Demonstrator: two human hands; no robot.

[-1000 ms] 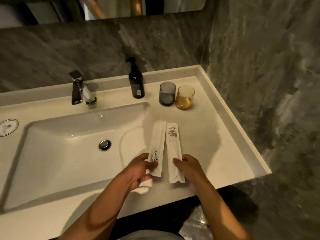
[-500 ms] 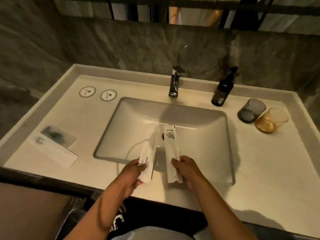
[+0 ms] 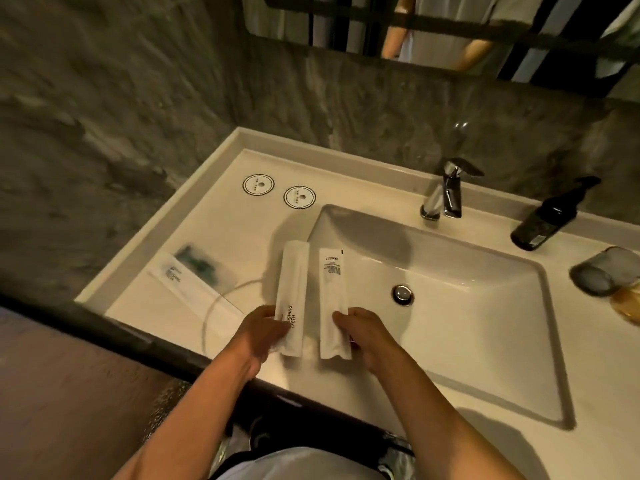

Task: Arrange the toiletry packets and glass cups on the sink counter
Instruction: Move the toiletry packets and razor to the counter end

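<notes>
I hold two long white toiletry packets upright over the front left of the basin. My left hand (image 3: 264, 330) grips the left packet (image 3: 293, 289), which has printed lettering near its lower end. My right hand (image 3: 362, 333) grips the right packet (image 3: 331, 296), with small print at its top. Two more packets lie flat on the counter at the left: a white one (image 3: 183, 289) and a clear one with a dark item inside (image 3: 204, 266). A grey glass cup (image 3: 602, 271) and an amber glass cup (image 3: 628, 301) stand together at the right edge.
The white sink counter (image 3: 221, 220) has a raised rim against dark stone walls. The basin (image 3: 467, 306) with its drain takes up the middle. A chrome faucet (image 3: 448, 188) and a dark pump bottle (image 3: 550, 216) stand behind it. Two round coasters (image 3: 278, 190) lie at the back left.
The view has swung from the counter's right end to its left end. Both hands, each still holding its packet, have travelled left from the right counter, across the basin, to its left edge.
</notes>
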